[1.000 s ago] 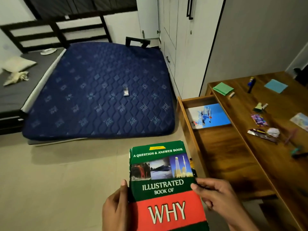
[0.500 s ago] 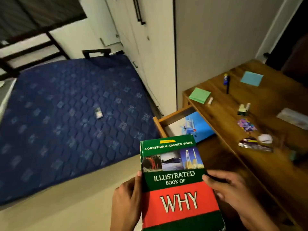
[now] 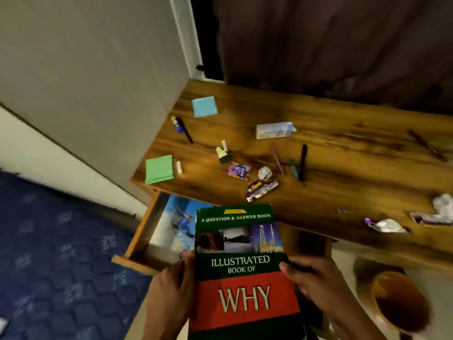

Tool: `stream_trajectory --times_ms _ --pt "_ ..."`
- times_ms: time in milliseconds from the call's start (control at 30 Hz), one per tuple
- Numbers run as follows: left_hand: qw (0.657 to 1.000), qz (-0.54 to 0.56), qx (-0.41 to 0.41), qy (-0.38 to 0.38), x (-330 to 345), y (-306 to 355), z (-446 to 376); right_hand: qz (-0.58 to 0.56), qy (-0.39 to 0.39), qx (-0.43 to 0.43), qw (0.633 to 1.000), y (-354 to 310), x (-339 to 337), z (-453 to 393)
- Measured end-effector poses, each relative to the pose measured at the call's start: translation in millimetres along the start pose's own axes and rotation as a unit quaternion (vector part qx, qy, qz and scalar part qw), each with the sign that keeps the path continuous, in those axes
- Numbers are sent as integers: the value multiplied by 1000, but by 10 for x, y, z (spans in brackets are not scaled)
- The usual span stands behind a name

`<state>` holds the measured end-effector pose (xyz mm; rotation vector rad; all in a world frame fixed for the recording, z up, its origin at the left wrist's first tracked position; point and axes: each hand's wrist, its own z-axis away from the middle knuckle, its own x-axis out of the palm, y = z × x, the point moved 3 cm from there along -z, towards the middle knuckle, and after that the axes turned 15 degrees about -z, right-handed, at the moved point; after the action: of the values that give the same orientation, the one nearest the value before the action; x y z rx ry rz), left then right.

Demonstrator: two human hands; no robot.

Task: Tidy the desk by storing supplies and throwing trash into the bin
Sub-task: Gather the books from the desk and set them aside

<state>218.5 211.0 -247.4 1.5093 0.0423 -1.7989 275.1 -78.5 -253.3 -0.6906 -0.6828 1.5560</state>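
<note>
1. My left hand (image 3: 171,288) grasps the left edge of the book (image 3: 242,271), thumb on the cover, fingers wrapped behind it.
2. My right hand (image 3: 316,283) grasps the book's right edge, thumb tip pressed onto the cover near the title band.
3. The book is held cover-up in front of me, above the open drawer (image 3: 144,241), its far end overlapping the near edge of the surface (image 3: 343,133).
4. In the drawer lies a blue picture-cover item (image 3: 176,217), partly hidden by the book.
5. On the surface, left part: green sticky pad (image 3: 159,169) with a small white stick (image 3: 179,167) just beside it; blue sticky pad (image 3: 204,106) farther back; a blue-and-yellow glue stick (image 3: 177,123) touching a black pen (image 3: 185,130).
6. Middle: small carton (image 3: 274,130) lying on its side; colourful wrapper (image 3: 239,170); crumpled paper ball (image 3: 265,173) just beside a purple foil wrapper (image 3: 261,190).
7. Pink pen (image 3: 277,157), green pen (image 3: 293,169) and black marker (image 3: 303,160) lie near one another.
8. Right edge: more crumpled wrappers (image 3: 384,225), blurred; kind uncertain.
9. Orange bin (image 3: 402,300) stands on the floor to my right, under the surface's near edge.
10. Blue quilted mattress (image 3: 61,266) at left.
</note>
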Motion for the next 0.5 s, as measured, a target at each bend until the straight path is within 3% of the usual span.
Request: stream_trajectory --times_ms 267,400,500 --pt "962 -143 194 -124 104 -28 -711 -109 65 118 985 426 277 202" --pt "948 -160 225 -160 254 -95 -904 -164 80 142 973 633 419 126" --pt "933 -204 243 -172 495 -175 -1109 -121 109 138 977 795 447 -144"
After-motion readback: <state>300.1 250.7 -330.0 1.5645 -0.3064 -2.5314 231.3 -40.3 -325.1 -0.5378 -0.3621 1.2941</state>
